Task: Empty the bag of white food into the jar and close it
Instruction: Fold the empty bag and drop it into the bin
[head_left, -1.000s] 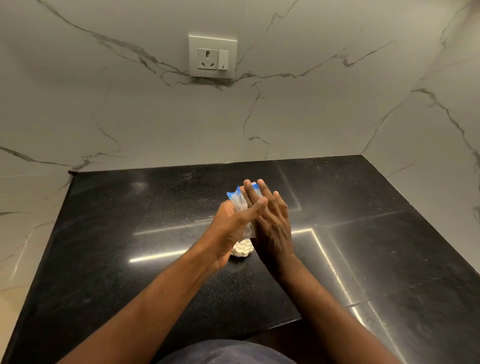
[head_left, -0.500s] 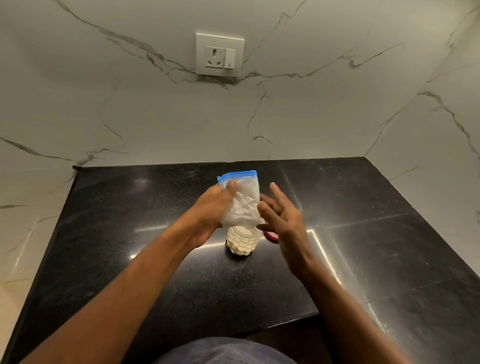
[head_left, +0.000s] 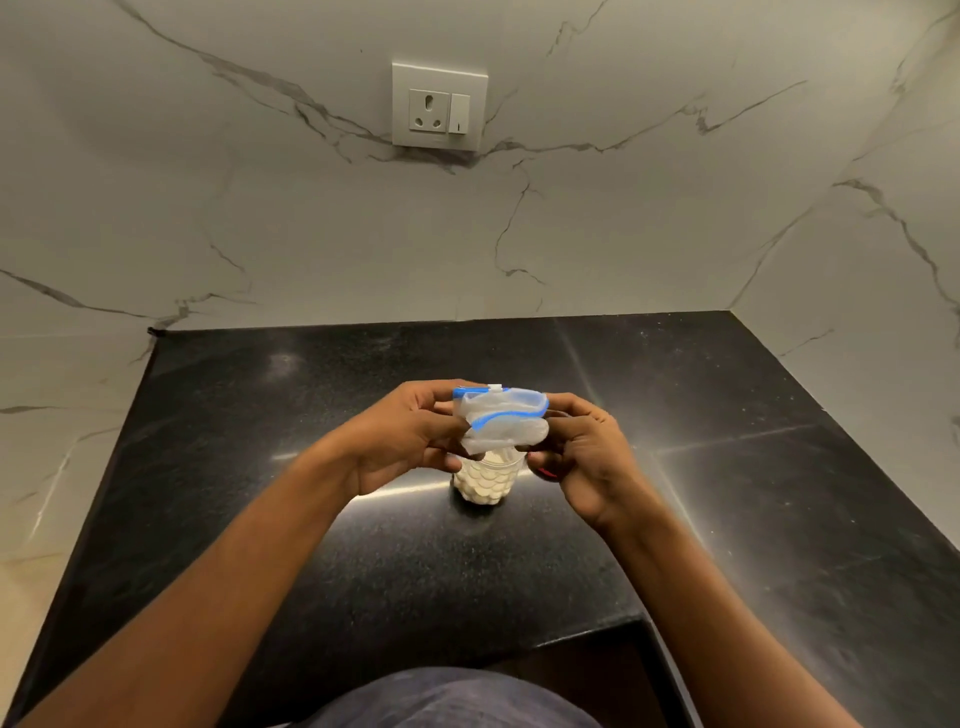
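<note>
A clear plastic bag (head_left: 501, 418) with a blue zip strip is held crumpled and folded just above the jar. My left hand (head_left: 410, 436) grips its left side and my right hand (head_left: 587, 452) grips its right side. The bag looks empty. Below it a small clear jar (head_left: 487, 480) stands upright on the black counter (head_left: 363, 571), filled with white round pieces, its mouth uncovered. A sliver of a red lid (head_left: 546, 473) shows on the counter behind my right hand, mostly hidden.
White marble walls close the counter at the back and right. A white socket and switch plate (head_left: 439, 106) sits on the back wall. The counter's front edge steps inward at the lower right (head_left: 644, 621).
The bag hung upright from my left hand over the jar half a second ago. Now both hands hold it folded up, and my right hand has closed on it.
</note>
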